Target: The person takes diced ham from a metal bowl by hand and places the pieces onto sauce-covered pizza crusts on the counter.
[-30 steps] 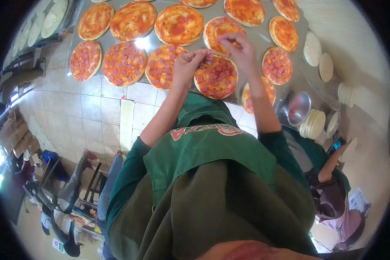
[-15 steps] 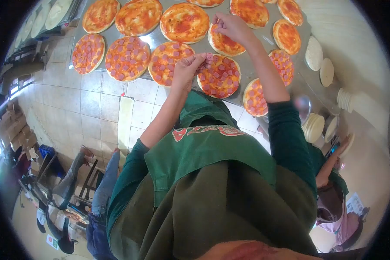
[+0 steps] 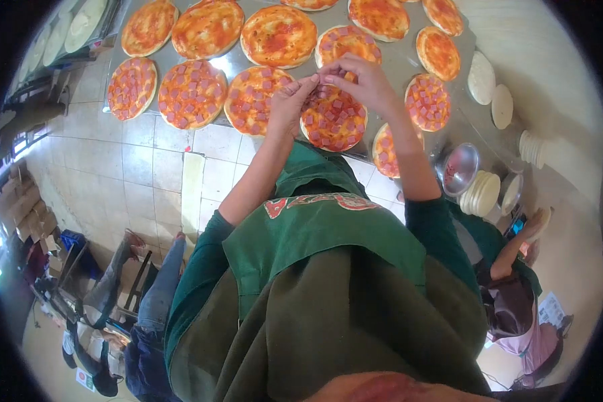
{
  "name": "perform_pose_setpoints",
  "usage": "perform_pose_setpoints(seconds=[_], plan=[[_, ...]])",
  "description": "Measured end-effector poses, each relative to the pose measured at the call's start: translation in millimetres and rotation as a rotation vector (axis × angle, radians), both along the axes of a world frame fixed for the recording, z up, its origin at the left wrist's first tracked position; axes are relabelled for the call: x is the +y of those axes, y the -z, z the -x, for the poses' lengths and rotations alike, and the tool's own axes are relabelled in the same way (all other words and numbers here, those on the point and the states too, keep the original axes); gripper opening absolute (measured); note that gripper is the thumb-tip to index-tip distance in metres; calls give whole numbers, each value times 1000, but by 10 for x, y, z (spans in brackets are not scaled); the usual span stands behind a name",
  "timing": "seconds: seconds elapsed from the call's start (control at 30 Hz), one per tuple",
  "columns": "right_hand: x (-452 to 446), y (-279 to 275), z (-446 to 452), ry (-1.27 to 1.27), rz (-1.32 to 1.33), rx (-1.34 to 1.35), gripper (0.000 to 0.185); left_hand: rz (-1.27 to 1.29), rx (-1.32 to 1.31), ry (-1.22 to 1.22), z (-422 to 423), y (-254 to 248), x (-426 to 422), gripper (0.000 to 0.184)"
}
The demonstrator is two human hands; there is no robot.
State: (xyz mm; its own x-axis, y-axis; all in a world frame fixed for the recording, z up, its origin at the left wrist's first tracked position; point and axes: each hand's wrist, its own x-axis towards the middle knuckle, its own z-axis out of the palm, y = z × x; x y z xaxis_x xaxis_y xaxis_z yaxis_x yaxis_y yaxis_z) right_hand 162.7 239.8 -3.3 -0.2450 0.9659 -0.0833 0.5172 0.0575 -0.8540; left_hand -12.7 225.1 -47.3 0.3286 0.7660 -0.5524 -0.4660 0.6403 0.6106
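Observation:
My left hand (image 3: 291, 106) is closed around pink diced ham pieces, mostly hidden by its fingers. My right hand (image 3: 363, 79) meets it fingertip to fingertip in a pinch, and what those fingers hold is too small to make out. Beneath both hands lies a ham-topped pizza (image 3: 335, 124). Just beyond them, another pizza (image 3: 347, 45) has ham cubes over its red sauce. To the left of my left hand is a pizza with ham cubes (image 3: 253, 100), and behind it a pizza with only sauce (image 3: 279, 37).
Several more pizzas cover the metal table (image 3: 398, 74). A metal bowl (image 3: 461, 167) with pink bits stands at the right, beside a stack of pale dough bases (image 3: 480, 194). Another person's hand (image 3: 534, 224) shows at far right. People's legs (image 3: 161, 281) are at lower left.
My right hand has drawn back from the far pizza to my left hand's fingertips. Ham cubes now show on that far pizza. The metal bowl at the right has come into fuller view.

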Motion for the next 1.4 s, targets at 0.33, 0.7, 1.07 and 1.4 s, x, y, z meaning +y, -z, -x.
perform_pose_setpoints(seconds=[0.33,0.7,1.07,1.4], plan=[[-219,249,-47,228,224,251,12,119,-171,50,-19,228,-44,23],[91,646,73,459,-37,-3,17,112,-143,25,68,203,8,28],[-52,606,50,495,49,281,28,86,-91,18,1,94,-8,26],[-209,640,-122,539,240,412,25,71,-40,61,-69,119,-27,30]])
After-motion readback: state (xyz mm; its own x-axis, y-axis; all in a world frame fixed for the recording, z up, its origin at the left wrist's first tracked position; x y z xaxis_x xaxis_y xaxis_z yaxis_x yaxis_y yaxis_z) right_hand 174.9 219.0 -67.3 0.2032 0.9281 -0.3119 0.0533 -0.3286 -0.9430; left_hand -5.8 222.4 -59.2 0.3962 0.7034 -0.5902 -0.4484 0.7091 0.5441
